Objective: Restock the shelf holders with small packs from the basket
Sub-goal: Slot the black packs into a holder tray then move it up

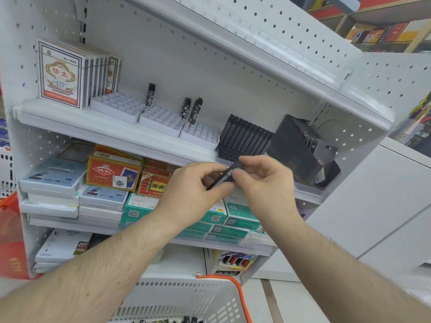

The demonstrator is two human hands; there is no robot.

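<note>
White perforated metal back panel (210,54), white counter cabinet (373,206) stood to its right, wooden display shelving (384,31) lay beyond, light even and bright

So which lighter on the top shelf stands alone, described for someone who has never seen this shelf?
Start at the white pegboard shelf unit and its upper shelf, where the stack of playing-card boxes stands at the left end. Right beside the boxes lies the first white slotted tray. The lone lighter stands upright at that tray's back right corner, black with white markings, while the other two lighters stand as a pair further right.
</note>
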